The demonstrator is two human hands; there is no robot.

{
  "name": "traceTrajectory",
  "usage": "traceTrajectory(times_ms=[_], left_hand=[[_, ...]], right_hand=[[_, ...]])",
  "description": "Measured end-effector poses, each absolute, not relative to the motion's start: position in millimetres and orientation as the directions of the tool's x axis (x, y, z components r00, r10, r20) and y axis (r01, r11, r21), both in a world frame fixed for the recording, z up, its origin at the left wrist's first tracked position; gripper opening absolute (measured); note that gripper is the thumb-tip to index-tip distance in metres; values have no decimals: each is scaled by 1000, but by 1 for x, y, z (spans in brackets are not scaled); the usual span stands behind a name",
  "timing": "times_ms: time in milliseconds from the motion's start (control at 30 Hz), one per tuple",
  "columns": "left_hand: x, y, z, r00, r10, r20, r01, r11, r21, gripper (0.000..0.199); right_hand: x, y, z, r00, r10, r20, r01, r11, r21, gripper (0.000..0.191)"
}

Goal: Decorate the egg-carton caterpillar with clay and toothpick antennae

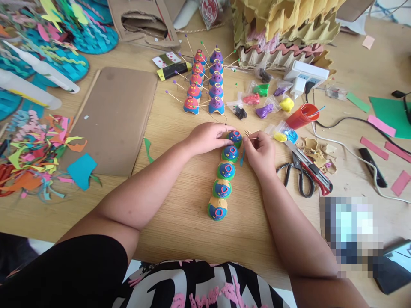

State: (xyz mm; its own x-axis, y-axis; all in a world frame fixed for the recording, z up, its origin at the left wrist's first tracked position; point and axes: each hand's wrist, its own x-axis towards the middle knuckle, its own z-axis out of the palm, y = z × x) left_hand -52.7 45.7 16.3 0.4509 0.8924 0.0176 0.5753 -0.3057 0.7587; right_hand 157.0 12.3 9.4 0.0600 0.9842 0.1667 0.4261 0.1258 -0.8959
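Observation:
A column of several blue and green domed pieces (pixel 226 170) with red rings runs down the middle of the table. My left hand (pixel 213 137) rests at the left side of the top piece (pixel 235 137), its fingers closed against it. To the right of that piece, my right hand (pixel 260 154) pinches a thin stick (pixel 253 138). A small dark-tipped stick (pixel 226 128) stands up by my left fingertips. Behind my hands are a row of red and blue figures (pixel 193 90) and a row of purple and blue figures (pixel 216 91), with ball-tipped sticks around them.
Scissors (pixel 296 171) and a red cutter (pixel 313 171) lie right of my right hand, near a red cup (pixel 302 116) and bagged clay (pixel 264 110). Cardboard (pixel 112 119) and paper scraps (pixel 38 158) lie left. Egg trays (pixel 282 34) are stacked behind.

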Motion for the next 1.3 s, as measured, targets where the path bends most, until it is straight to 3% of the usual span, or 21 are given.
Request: traceTrajectory(times_ms=[300,633,800,1000,1300], left_hand=[[-52,46,17,423,906,23,578,-289,763,53],[-52,47,15,413,910,25,583,-285,761,49],[-52,47,13,418,908,30,571,-288,769,49],[-53,48,12,423,906,25,565,-285,774,49],[-52,46,15,416,909,15,591,-282,756,50]], right_hand=[[158,14,5,74,990,121,322,92,-942,7],[159,13,6,151,978,145,268,100,-958,19],[160,9,8,215,951,220,287,154,-945,35],[163,4,8,226,943,246,321,166,-932,30],[166,7,3,220,932,289,399,184,-898,37]])
